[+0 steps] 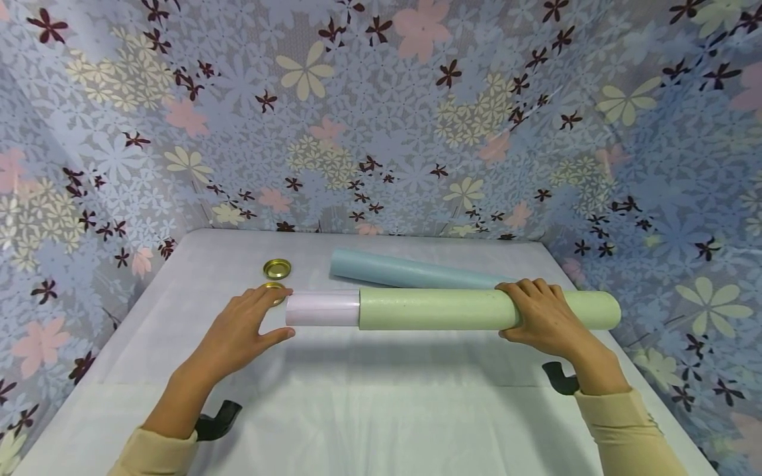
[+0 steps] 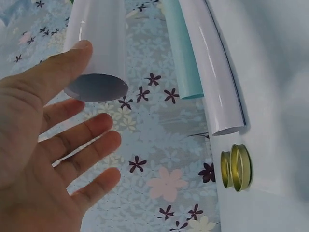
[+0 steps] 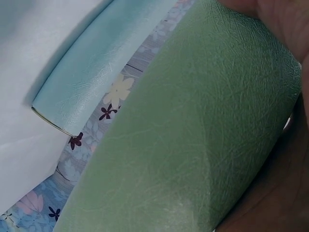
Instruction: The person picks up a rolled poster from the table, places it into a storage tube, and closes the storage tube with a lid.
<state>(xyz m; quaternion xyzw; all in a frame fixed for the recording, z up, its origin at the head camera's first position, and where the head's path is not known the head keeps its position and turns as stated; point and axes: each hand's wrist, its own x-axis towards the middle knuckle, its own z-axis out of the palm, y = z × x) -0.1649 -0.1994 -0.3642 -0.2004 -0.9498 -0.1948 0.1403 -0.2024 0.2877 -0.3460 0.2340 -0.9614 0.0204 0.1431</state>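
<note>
A long green tube (image 1: pixel 434 309) with a white tube (image 1: pixel 324 309) protruding from its left end is held level above the table. My right hand (image 1: pixel 538 314) grips the green tube from above, right of its middle, fingers and thumb around it. At the white tube's open end, my left hand (image 1: pixel 241 330) is spread, thumb and fingers apart. In the left wrist view the thumb overlaps the white tube's wall; whether it touches cannot be told. Close up, the green tube (image 3: pixel 193 125) shows a creased, textured surface.
A light blue tube (image 1: pixel 411 270) lies behind. In the left wrist view another white tube (image 2: pixel 215 72) lies beside it. Two gold ring-shaped lids (image 1: pixel 277 268) sit at the table's back left. Black curved pieces (image 1: pixel 219 420) show by both wrists. Flowered cloth (image 1: pixel 369 119) surrounds the white table.
</note>
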